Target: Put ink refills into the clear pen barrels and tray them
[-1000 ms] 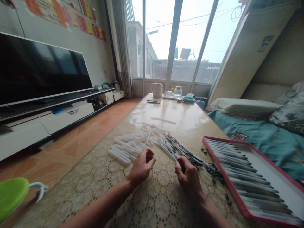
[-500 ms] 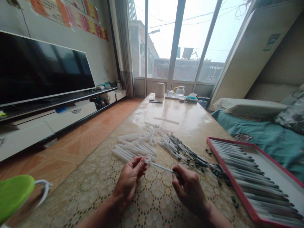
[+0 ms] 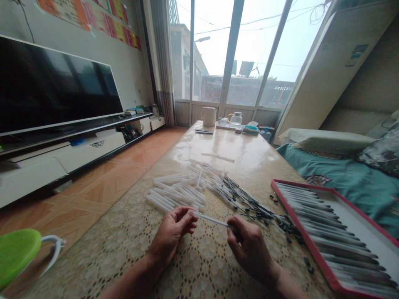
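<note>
Watching over the head camera, I judged the thin white rod [image 3: 212, 220] light and slim, stiff enough to hold its line yet likely to flex or snap if bent, and smooth enough to need a firm pinch near its ends rather than at its unsupported middle. It lay across the gap between the hands, just above the tablecloth [image 3: 199, 265]. The left hand [image 3: 171, 236] had its fingers curled closed at the rod's near end, where a short white tube [image 3: 195, 213] seemed to sit, though the fingertips partly hid the join. The right hand [image 3: 251, 251] pinched the far end between thumb and forefinger, its other fingers folded under. Just beyond them lay a loose pile of white tubes [image 3: 174, 195] and a tangle of thin black-tipped rods [image 3: 246, 199], with small black bits [image 3: 307, 261] scattered to the right. Farther right, a red-rimmed tray [image 3: 304, 235] held neat rows of long grey-and-white sticks.
</note>
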Action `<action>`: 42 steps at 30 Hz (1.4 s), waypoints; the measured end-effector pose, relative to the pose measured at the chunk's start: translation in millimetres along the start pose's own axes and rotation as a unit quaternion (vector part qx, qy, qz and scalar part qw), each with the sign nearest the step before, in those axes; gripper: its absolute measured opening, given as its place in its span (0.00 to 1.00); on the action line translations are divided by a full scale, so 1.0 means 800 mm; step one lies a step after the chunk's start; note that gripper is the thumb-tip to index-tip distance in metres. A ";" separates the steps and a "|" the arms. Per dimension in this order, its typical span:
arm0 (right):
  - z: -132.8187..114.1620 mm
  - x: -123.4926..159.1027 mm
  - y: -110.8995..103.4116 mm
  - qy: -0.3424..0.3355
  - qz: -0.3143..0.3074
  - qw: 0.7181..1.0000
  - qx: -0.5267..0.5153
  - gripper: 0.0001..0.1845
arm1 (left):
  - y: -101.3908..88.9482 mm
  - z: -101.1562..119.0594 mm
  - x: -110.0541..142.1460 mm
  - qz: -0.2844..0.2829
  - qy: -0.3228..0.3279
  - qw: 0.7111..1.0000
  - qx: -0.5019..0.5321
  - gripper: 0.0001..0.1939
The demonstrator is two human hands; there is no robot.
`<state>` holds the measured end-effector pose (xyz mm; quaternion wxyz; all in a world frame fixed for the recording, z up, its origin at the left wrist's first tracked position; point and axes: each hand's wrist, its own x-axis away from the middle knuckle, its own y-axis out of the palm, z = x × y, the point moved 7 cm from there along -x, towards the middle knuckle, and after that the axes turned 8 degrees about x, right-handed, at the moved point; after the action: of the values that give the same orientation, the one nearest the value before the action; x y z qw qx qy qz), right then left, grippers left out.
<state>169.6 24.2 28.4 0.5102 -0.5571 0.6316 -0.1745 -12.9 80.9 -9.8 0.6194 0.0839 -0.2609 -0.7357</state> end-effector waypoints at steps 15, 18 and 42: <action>-0.031 -0.007 0.006 -0.148 -0.030 0.955 0.253 0.08 | 0.016 -0.009 0.005 -0.049 -0.017 0.999 -0.004 0.15; -0.036 -0.004 0.008 -0.165 -0.027 0.953 0.254 0.10 | 0.021 -0.011 0.007 -0.067 -0.007 0.998 -0.012 0.15; 0.033 -0.028 -0.052 0.067 -0.123 0.986 0.090 0.13 | 0.025 -0.006 0.000 -0.037 0.008 0.999 -0.036 0.29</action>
<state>210.1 40.2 60.3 0.4893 -0.5694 0.5726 -0.3294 6.3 77.3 -4.2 0.5964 0.0772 -0.2263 -0.7662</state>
